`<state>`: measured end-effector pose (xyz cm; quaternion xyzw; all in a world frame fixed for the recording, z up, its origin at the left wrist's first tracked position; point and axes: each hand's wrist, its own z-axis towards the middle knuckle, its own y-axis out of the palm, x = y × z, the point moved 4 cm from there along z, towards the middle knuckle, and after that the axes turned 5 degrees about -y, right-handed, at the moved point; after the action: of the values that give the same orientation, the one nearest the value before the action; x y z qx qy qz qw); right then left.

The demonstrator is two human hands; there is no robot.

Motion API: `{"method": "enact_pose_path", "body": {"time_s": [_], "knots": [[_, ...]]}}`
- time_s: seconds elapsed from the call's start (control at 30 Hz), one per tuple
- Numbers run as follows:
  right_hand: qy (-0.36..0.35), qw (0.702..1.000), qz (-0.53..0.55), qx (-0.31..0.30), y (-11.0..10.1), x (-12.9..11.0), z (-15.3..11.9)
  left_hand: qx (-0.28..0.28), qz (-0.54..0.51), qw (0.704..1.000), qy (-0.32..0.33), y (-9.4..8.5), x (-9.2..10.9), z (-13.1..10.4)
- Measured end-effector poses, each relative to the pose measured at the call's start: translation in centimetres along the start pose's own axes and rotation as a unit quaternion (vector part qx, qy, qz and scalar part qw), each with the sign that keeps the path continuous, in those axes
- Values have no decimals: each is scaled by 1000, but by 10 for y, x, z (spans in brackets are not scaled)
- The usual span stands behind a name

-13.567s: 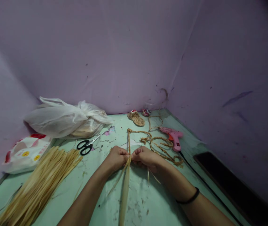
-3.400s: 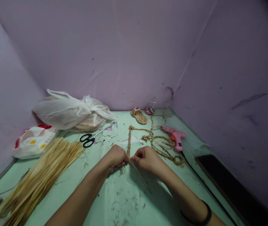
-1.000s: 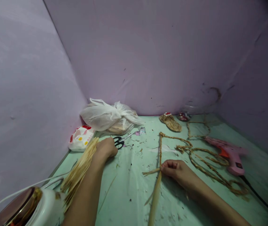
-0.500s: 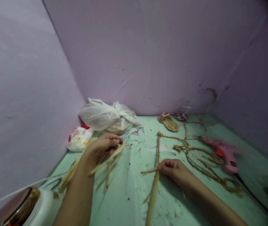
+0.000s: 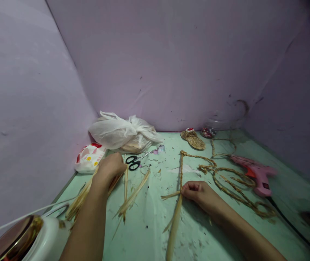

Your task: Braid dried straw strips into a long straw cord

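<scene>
My right hand [image 5: 197, 194] pinches a braided straw-coloured cord [image 5: 181, 168] between thumb and fingers. Below the pinch, loose flat strands [image 5: 173, 228] run toward me, and one short end sticks out leftward. My left hand [image 5: 113, 167] is curled over the top of a bundle of dried plant strips [image 5: 82, 197], partly under my forearm. Its fingertips are mostly hidden, so what they grip is unclear. Several loose strips [image 5: 133, 197] lie just right of it. Black-handled scissors [image 5: 133, 163] rest on the table beyond those strips.
At right, a pink glue gun [image 5: 255, 174] with a black cable lies beside coiled braided cord [image 5: 233, 185]. A small woven sole [image 5: 193, 139] and a clear container [image 5: 209, 131] stand by the wall. A tied white bag [image 5: 124, 132], wipes packet [image 5: 89, 158] and white-gold jar [image 5: 43, 235] are left.
My left hand has moved slightly left and back from the scissors, uncovering their handles. The strips that were blurred beneath it now lie on the table. My right hand keeps its pinch.
</scene>
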<state>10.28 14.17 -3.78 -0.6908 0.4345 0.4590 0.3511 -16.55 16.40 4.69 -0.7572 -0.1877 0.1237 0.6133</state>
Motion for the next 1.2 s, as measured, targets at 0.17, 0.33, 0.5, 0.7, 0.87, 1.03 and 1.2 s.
{"method": "enact_pose_path", "body": {"time_s": [0.17,0.33,0.5,0.7,0.87,1.03,1.2], "knots": [[10,1000,-4,-1,1,-3,-1,-8,5,999,-45,13,-8,13],[7,1000,-8,-3,1,-4,-1,-29,-14,998,-54,17,-6,13],[8,1000,-9,1,0,-3,0,-37,-18,997,-62,23,-8,18],[7,1000,-6,-1,-1,-2,0,-14,-87,995,-40,18,-14,22],[11,1000,-9,3,-1,-1,-1,287,-234,929,-6,-35,-24,-6],[14,1000,-8,1,0,-3,-1,481,-224,847,18,-67,-20,-44],[18,1000,-6,-7,-4,-8,-3,103,-196,954,201,-23,48,-36]]}}
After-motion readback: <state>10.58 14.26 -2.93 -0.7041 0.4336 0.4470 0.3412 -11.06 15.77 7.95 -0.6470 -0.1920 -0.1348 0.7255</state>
